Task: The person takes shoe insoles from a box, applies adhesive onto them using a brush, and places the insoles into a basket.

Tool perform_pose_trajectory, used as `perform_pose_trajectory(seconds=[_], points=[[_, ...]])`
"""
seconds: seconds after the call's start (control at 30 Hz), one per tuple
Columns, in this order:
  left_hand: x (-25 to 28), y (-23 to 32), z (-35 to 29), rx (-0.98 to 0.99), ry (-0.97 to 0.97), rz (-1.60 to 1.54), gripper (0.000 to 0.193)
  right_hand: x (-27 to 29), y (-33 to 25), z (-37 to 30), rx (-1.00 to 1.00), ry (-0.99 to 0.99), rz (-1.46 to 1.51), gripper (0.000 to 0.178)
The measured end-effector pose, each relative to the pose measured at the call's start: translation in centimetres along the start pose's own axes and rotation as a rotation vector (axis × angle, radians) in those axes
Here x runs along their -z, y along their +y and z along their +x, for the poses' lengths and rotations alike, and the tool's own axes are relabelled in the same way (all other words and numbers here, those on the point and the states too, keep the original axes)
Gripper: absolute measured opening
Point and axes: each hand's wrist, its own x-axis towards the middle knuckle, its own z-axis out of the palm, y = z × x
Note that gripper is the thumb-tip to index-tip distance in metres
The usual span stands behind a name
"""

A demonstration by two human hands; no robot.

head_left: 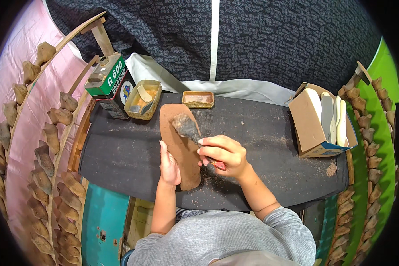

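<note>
My left hand is closed on the near left edge of a long brown slab with rounded ends, like a shoe sole, holding it tilted above the black-covered table. In my right hand, the fingers pinch a brush with dark, matted bristles and a red handle end. The brush's pale, clotted tip lies over the upper part of the sole's face; whether it touches is hard to tell. Behind the sole, part of my right fingers is hidden.
Crumbs litter the black cloth. At the back stand a green-and-black metal can, a tray with a spreader and a shallow tin. A cardboard box of pale insoles sits right. Racks of wooden lasts flank both sides.
</note>
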Motion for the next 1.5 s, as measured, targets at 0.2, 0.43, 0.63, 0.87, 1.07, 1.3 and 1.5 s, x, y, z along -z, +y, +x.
perform_pose_trajectory(seconds=[0.2, 0.43, 0.63, 0.87, 1.07, 1.3, 1.5], points=[[1.7, 0.8, 1.0, -0.117, 0.189, 0.037, 0.073, 0.4, -0.7, -1.9, -0.088, -0.28, 0.24, 0.025], [1.7, 1.8, 1.2, -0.22, 0.18, 0.05, 0.077, 0.3, -0.7, -2.6, -0.145, -0.261, 0.3, 0.021], [1.2, 2.0, 1.6, -0.268, 0.173, -0.012, 0.076, 0.3, -0.8, -1.8, -0.091, -0.218, 0.203, 0.026], [2.4, 2.0, 1.2, -0.252, 0.119, -0.115, 0.068, 0.9, -1.3, -2.5, -0.207, -0.505, 0.337, 0.027], [2.3, 1.7, 1.0, -0.239, 0.092, -0.139, 0.068, 0.7, -1.7, -2.5, -0.185, -0.508, 0.372, 0.03], [0.9, 0.2, 0.2, -0.142, 0.128, -0.039, 0.076, 1.4, -1.2, -1.4, -0.125, -0.392, 0.336, 0.03], [1.5, -1.7, -0.6, 0.021, 0.152, 0.015, 0.069, 1.2, -0.2, 1.3, -0.031, -0.173, 0.169, 0.032]])
